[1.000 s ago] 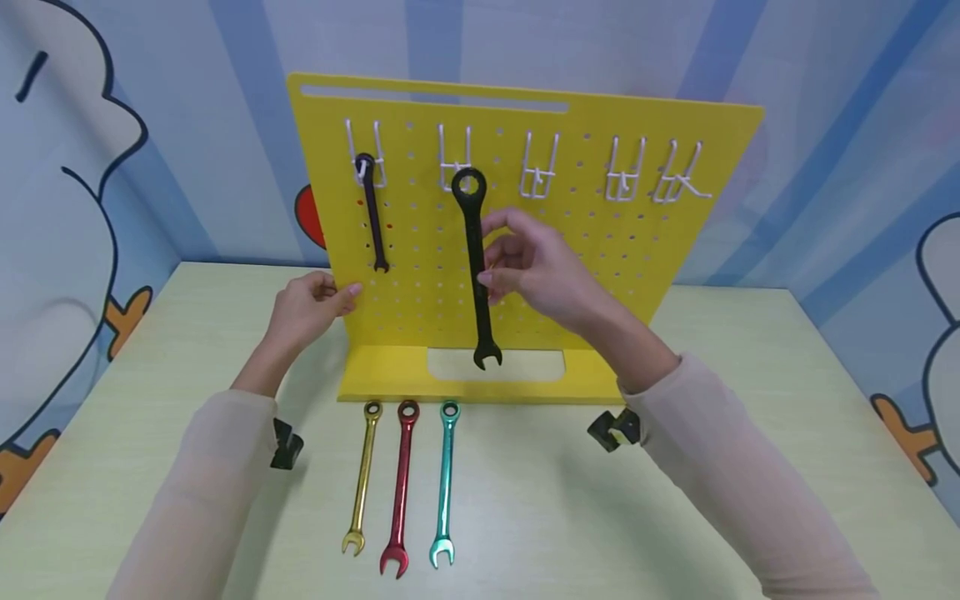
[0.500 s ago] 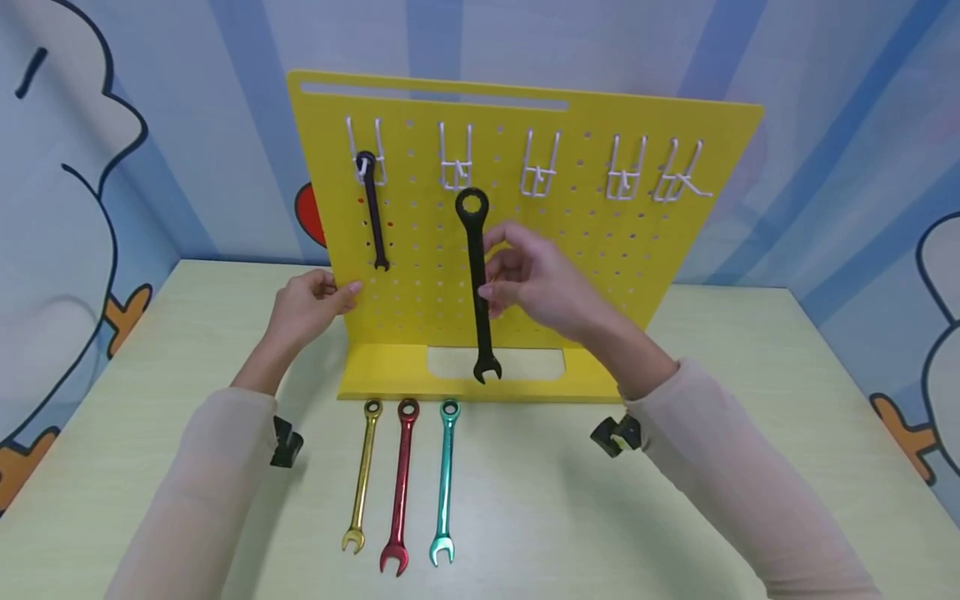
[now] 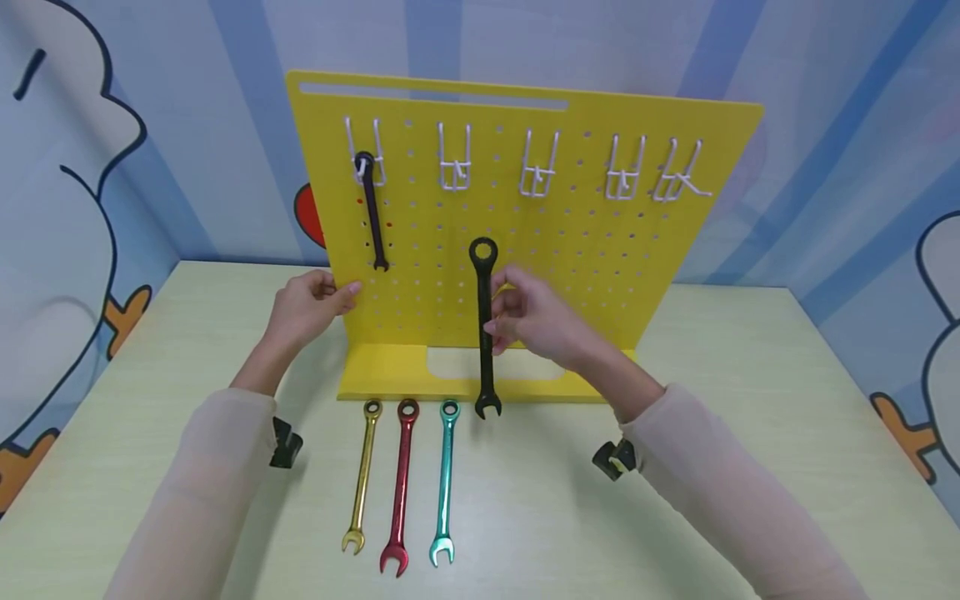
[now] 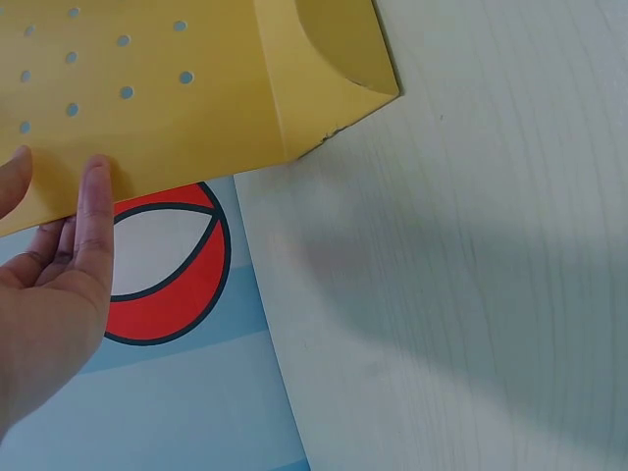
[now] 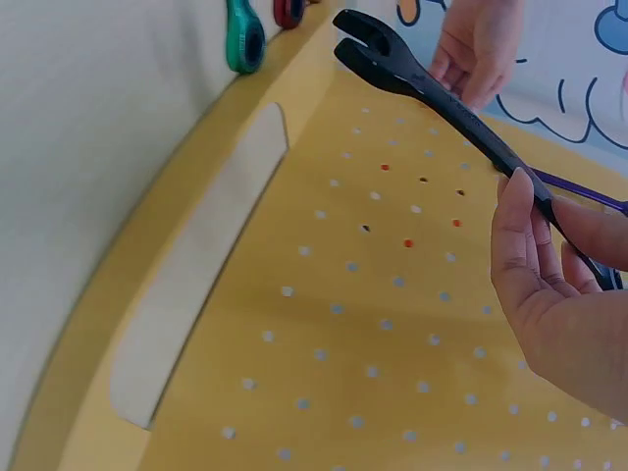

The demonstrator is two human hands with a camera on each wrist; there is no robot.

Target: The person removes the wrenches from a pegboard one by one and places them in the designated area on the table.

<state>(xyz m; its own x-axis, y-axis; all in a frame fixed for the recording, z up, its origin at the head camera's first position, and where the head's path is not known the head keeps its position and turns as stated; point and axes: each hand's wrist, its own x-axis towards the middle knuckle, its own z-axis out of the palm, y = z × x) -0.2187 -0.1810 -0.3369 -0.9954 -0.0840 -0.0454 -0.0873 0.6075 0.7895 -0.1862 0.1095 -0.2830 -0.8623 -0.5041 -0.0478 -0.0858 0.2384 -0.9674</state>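
Note:
My right hand [image 3: 536, 321] pinches a black combination wrench [image 3: 484, 333] by its shaft, thumb in front and fingers behind. The wrench hangs nearly upright before the yellow pegboard [image 3: 600, 242], ring end up and open end down near the base's front edge. In the right wrist view the open jaw of the black wrench [image 5: 442, 98] points up and left. My left hand [image 3: 309, 308] grips the pegboard's left edge, its thumb on the front face. From the leftmost hook hangs a smaller dark wrench [image 3: 373, 212] by its ring.
Three wrenches lie side by side on the table in front of the base: gold [image 3: 363, 475], red [image 3: 400, 487] and teal [image 3: 446, 483]. Several white wire hooks line the board's upper part, such as the second hook [image 3: 455, 169] and the rightmost hook [image 3: 678, 177], which is bent sideways.
My right hand has lowered the black wrench from in front of the second hook, down and slightly right. My left hand stays on the pegboard's edge.

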